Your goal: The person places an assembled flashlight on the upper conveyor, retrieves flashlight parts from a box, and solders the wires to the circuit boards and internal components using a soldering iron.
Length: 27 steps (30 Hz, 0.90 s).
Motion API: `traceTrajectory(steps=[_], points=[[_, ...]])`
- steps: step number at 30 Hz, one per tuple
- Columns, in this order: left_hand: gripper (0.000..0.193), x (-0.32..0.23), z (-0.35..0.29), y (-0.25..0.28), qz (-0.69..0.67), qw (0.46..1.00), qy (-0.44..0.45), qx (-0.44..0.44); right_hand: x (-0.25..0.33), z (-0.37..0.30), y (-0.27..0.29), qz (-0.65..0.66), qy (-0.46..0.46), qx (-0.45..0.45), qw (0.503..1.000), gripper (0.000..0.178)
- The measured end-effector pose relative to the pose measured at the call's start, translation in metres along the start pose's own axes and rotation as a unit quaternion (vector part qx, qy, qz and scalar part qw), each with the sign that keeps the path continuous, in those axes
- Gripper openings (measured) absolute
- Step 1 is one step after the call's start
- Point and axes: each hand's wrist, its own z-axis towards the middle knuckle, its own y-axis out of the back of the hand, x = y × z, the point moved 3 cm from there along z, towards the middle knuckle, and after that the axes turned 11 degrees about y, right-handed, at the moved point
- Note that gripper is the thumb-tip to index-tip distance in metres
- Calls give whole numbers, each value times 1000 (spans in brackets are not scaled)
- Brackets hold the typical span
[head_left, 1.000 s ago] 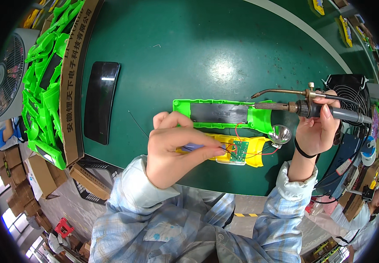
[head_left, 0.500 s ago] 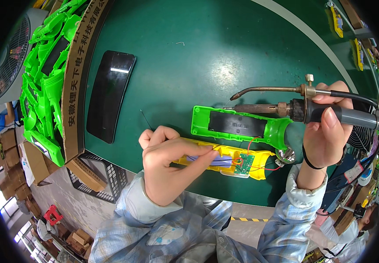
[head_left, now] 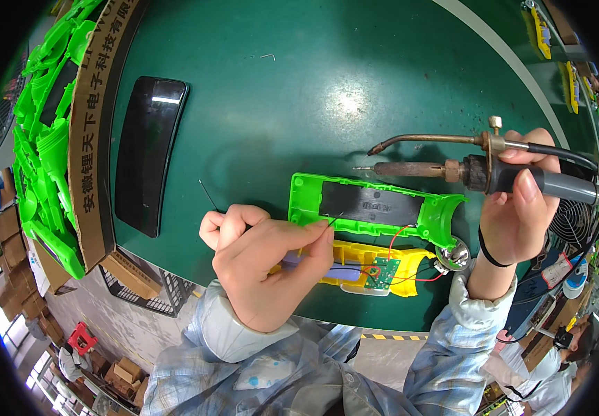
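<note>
My left hand (head_left: 268, 260) pinches a thin black wire (head_left: 336, 219) between thumb and forefinger. One end points over the green shell half (head_left: 304, 197) with its black panel (head_left: 369, 202); a thin dark length sticks out behind the curled fingers. Under the hand lies a yellow shell half (head_left: 410, 268), holding a purple cylindrical battery (head_left: 344, 270) and a green circuit board (head_left: 383, 273). Red wires run to a round lamp reflector (head_left: 453, 255). My right hand (head_left: 518, 208) is closed round a soldering iron (head_left: 473, 174) with a curved feed tube; its tip hovers beyond the green shell.
A glossy black phone-like slab (head_left: 148, 156) lies to the left, beside a cardboard box (head_left: 98, 132) full of green shells (head_left: 46, 152). A black crate (head_left: 147, 288) stands below the table edge. Cables and a small fan (head_left: 568, 216) are at the right, with a person behind.
My left fingertips have moved from over the yellow shell to the green shell's near edge, bringing the wire end over the black panel. The iron's tip now sits farther from the green shell.
</note>
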Motion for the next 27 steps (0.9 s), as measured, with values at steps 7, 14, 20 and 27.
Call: traceTrajectory(steps=[7, 14, 20, 27], points=[[15, 12, 2, -4, -53, 998, 4, 22, 5, 5, -2, 112, 29, 100, 988, 23], [11, 11, 1, -1, -71, 997, 13, 25, 5, 4, 1, 89, 7, 87, 992, 23], [12, 11, 8, 0, -38, 996, 47, 58, 2, -1, -2, 57, -14, 99, 993, 27], [11, -5, 15, 10, 70, 994, 54, 68, -5, -11, -19, 74, -99, 56, 991, 35]])
